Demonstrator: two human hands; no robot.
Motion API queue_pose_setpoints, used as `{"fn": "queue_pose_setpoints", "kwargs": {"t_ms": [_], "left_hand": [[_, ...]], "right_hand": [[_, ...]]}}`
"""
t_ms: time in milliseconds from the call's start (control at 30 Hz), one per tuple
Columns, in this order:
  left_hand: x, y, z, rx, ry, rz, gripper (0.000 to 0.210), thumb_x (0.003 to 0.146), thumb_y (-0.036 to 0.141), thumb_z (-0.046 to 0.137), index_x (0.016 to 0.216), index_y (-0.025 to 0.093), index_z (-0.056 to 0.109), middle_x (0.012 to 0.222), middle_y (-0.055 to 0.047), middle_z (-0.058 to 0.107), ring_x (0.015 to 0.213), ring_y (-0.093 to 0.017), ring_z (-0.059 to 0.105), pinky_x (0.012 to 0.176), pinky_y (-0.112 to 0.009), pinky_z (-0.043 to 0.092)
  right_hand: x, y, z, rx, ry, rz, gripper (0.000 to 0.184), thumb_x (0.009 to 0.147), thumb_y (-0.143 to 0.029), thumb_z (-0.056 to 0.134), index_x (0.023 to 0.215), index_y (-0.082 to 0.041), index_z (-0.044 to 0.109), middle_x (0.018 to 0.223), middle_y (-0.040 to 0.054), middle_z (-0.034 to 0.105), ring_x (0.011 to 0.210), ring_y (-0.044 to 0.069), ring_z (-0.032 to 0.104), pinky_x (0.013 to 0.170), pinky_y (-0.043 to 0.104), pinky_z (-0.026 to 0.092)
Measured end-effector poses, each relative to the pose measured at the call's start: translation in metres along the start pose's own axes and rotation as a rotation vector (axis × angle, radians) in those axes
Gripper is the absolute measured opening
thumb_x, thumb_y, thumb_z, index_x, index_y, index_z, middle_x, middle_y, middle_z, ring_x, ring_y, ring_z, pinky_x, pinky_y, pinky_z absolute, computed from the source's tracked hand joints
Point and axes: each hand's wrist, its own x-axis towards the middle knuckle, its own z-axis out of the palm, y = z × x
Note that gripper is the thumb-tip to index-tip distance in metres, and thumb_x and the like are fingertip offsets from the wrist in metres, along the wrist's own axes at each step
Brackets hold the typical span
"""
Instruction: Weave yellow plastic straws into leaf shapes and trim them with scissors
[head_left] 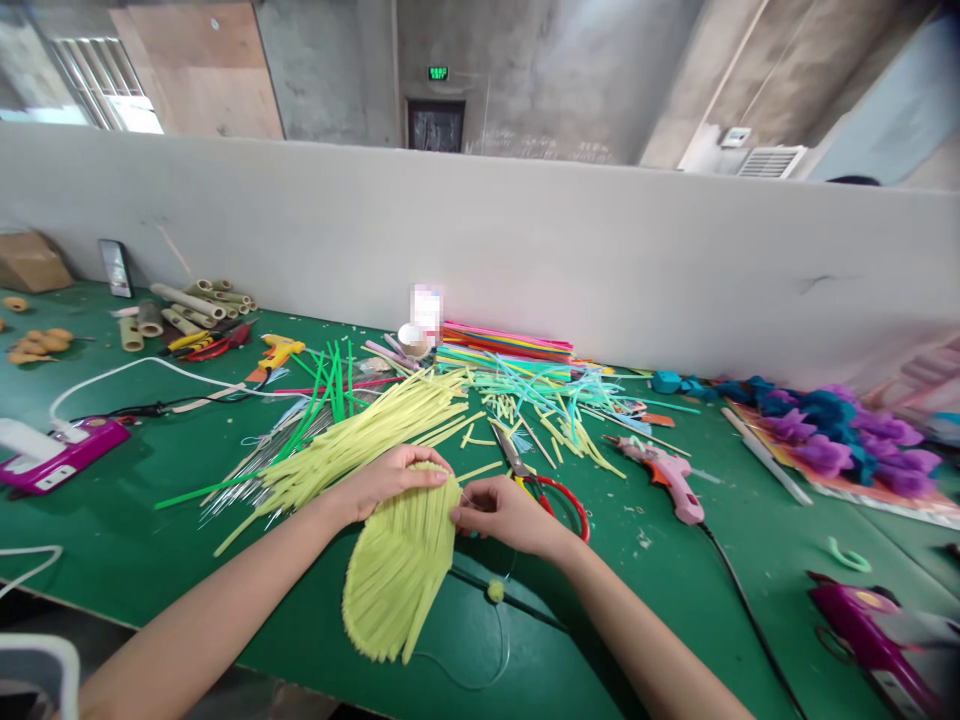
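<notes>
A flat, leaf-shaped piece made of yellow-green pipe cleaners (pixel 401 580) is held up over the table, its strips lying side by side. My left hand (pixel 394 480) grips its upper edge, thumb in front and the other fingers behind. At the right edge, my right hand (pixel 506 513) is closed in a pinch on a thin clear thread. That thread (pixel 504 650) loops down below the hand onto the table. Beneath the right hand lies a dark rod with a small yellow-green fuzzy ball (pixel 495 591) on it. Loose yellow-green pipe cleaners (pixel 375 425) are heaped just behind the piece.
Red-handled scissors (pixel 555 495) and a pink glue gun (pixel 667 475) lie to the right. Green and multicoloured pipe cleaners (pixel 510 340) spread toward the white partition (pixel 480 240). A yellow glue gun (pixel 280 352), bamboo tubes (pixel 191 305) and a purple power strip (pixel 71 455) are left.
</notes>
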Motion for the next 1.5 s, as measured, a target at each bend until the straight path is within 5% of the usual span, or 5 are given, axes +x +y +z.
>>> {"fn": "queue_pose_setpoints", "kwargs": {"t_ms": [233,467,1500], "left_hand": [[-0.0013,0.0034,0.0011,0.018,-0.052,0.023,0.041,0.071,0.043,0.072,0.104,0.021,0.063,0.09,-0.002,0.065,0.077,-0.019,0.062,0.065,-0.027,0.048],[0.0014,0.0007,0.0013,0.324,0.019,0.265,0.047,0.069,0.038,0.074,0.112,0.025,0.063,0.118,-0.003,0.06,0.114,-0.025,0.052,0.097,-0.033,0.039],[0.0001,0.0034,0.0033,0.309,0.026,0.256,0.042,0.076,0.039,0.067,0.114,0.022,0.062,0.12,-0.005,0.061,0.113,-0.025,0.054,0.097,-0.033,0.039]], "right_hand": [[0.0,-0.0006,0.0005,-0.022,-0.01,-0.004,0.033,0.078,-0.044,0.065,0.067,-0.016,0.053,0.061,-0.0051,0.046,0.056,0.008,0.039,0.052,0.022,0.029],[-0.0006,-0.0031,-0.0001,-0.131,0.028,-0.01,0.034,0.076,-0.043,0.066,0.063,-0.017,0.048,0.058,-0.0071,0.038,0.055,0.008,0.034,0.05,0.022,0.025],[0.0035,-0.0001,0.0055,-0.083,0.083,0.043,0.035,0.078,-0.046,0.062,0.061,-0.017,0.054,0.056,-0.0045,0.05,0.053,0.009,0.042,0.05,0.022,0.03]]}}
